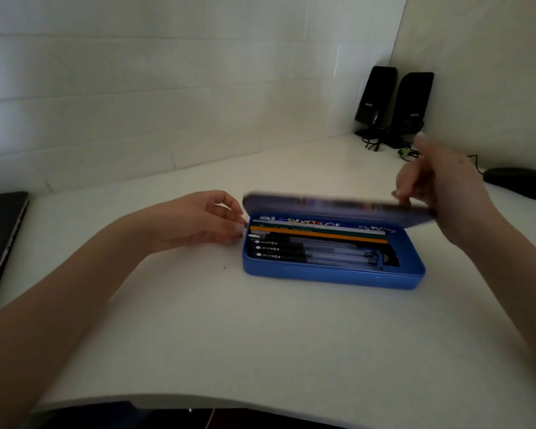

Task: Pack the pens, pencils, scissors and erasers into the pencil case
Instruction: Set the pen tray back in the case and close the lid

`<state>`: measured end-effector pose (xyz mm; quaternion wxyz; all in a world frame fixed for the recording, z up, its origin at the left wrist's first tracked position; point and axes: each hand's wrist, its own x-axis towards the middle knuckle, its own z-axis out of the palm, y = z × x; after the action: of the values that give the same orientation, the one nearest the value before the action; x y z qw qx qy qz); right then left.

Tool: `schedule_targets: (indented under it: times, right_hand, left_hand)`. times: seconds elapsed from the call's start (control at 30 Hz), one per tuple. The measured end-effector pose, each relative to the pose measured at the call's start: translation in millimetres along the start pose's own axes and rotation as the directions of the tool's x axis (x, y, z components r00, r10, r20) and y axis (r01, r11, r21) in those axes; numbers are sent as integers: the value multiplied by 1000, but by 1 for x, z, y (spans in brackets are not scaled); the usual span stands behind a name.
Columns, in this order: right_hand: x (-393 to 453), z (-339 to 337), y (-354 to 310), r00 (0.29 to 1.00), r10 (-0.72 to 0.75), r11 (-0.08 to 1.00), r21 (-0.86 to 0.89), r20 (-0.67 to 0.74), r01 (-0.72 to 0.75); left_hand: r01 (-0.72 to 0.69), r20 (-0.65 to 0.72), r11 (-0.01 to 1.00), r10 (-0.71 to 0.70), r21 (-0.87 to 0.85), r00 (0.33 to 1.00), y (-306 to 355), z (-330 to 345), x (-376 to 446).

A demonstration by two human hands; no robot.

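Observation:
A blue pencil case (331,275) lies on the white desk, its hinged lid (338,207) half lowered and blurred. Inside lie an orange pencil (319,235), a green pencil (322,230) and several black-capped pens (307,252) side by side. My right hand (440,187) holds the lid at its right end, fingers on the lid's edge. Fingers loosely curled, my left hand (198,221) rests on the desk with its fingertips touching the case's left end. No scissors or erasers can be made out.
Two black speakers (393,100) with cables stand in the back right corner. A black mouse (520,182) lies at the far right. A dark laptop (0,239) sits at the left edge. The desk's front edge (260,400) curves close to me.

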<state>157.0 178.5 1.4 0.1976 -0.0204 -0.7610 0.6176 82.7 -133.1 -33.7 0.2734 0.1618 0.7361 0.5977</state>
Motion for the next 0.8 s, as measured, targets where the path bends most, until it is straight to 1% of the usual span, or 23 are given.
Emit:
schedule_targets:
  times: [0.07,0.1,0.17,0.23,0.3,0.33,0.37,0.4,0.43,0.47,0.57,0.6,0.63,0.8]
  right_hand:
    - [-4,0,-1,990,-50,994,-90,129,62]
    - [-7,1,-2,984,-82,987,-127,156,103]
    - [-13,9,-2,979,-134,969,-184,156,162]
    - [-17,19,1,975,-130,938,-296,181,181]
    - [-20,28,5,954,-40,852,-488,297,188]
    - [-22,32,8,929,50,783,-592,366,191]
    - [-23,35,11,900,151,686,-699,408,201]
    - [-24,38,13,879,226,573,-787,420,228]
    - [-24,41,14,868,261,478,-838,423,265]
    - [-23,44,16,864,270,415,-861,426,294]
    - [-25,48,19,872,258,306,-891,416,335]
    - [-25,49,20,871,249,305,-888,424,344]
    - [-25,49,20,868,241,331,-878,433,346]
    - [-26,48,18,887,126,514,-795,443,324]
  left_hand:
    - [-15,-59,999,13,-49,998,1,3,0]
    - [-29,-112,999,25,-37,993,2,6,0]
    - [-82,-219,996,85,23,972,3,15,2]
    - [-131,-250,984,157,117,955,3,28,2]
    - [-159,-186,947,215,277,959,0,40,1]
    - [-170,-121,898,237,405,964,-2,45,0]
    - [-185,-47,829,246,528,968,-5,48,0]
    - [-200,10,763,246,614,969,-8,50,0]
    - [-205,45,717,236,667,971,-9,51,0]
    - [-196,63,685,215,702,975,-9,51,-1]
    - [-191,104,582,179,791,978,-9,48,1]
    - [-194,113,558,177,807,978,-8,48,0]
    - [-200,122,549,176,811,977,-8,48,0]
    - [-229,147,634,179,739,973,-7,49,-2]
